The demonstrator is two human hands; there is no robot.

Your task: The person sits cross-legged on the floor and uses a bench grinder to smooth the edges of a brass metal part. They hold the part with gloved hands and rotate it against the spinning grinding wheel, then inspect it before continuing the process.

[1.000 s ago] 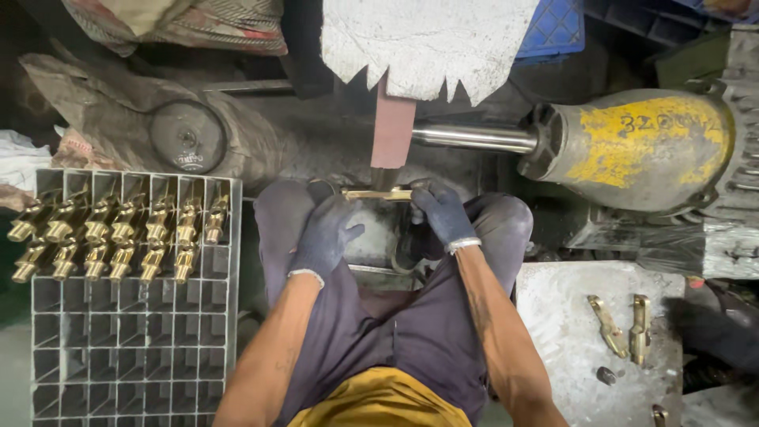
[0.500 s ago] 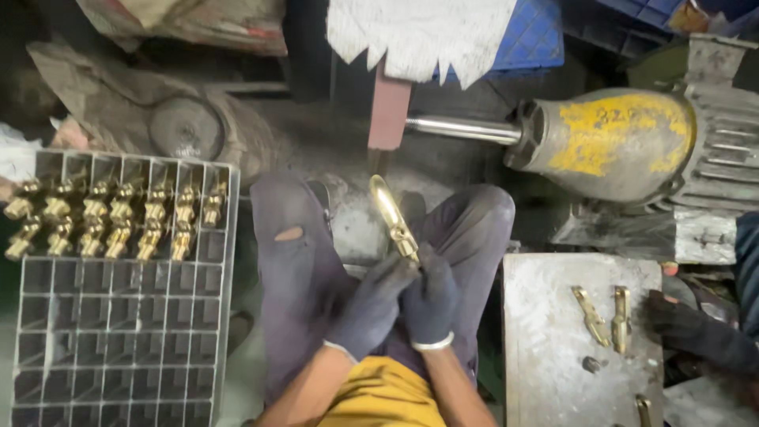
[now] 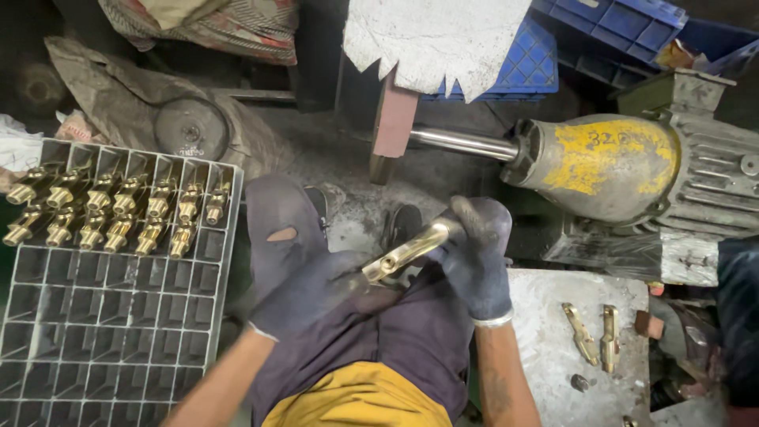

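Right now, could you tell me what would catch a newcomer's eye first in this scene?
Probably the shiny brass fitting at the centre, held over the lap between the gloved left hand and the gloved right hand. Next, the yellow-painted motor at upper right, with its steel shaft pointing left. Then the rows of brass pieces in the grey compartment tray on the left.

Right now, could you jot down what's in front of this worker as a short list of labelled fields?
Left hand: gloved, grips the lower end of the brass part
Right hand: gloved, holds the upper end
Left side: grid tray with brass fittings in its top two rows
Ahead: yellow motor with a steel shaft
Right side: grey slab with two brass pieces
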